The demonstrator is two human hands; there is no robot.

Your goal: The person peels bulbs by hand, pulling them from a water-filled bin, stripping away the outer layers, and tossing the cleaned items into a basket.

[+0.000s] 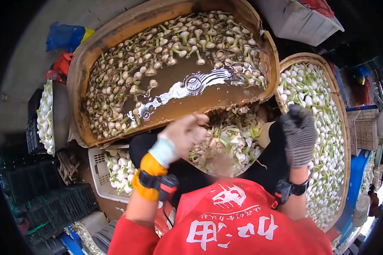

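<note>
My left hand (184,137), in a pale glove with a yellow cuff, hangs over the near rim of the big tub, smeared by motion. Whether its fingers hold anything I cannot make out. Wearing a grey striped glove, my right hand (300,137) is at the left edge of the basin of cleaned garlic. Its fingers are curled together; anything inside them is hidden. Muddy garlic bulbs (157,50) with stems float in brown water in the tub (78,91). Between my knees lies a heap of garlic peelings and leaves (230,142).
White garlic bulbs (327,153) fill the long basin (342,114) at right. A white crate (98,172) of garlic stands left of my legs. Dark crates (59,208) are stacked at lower left. A white bin (304,23) stands at top right.
</note>
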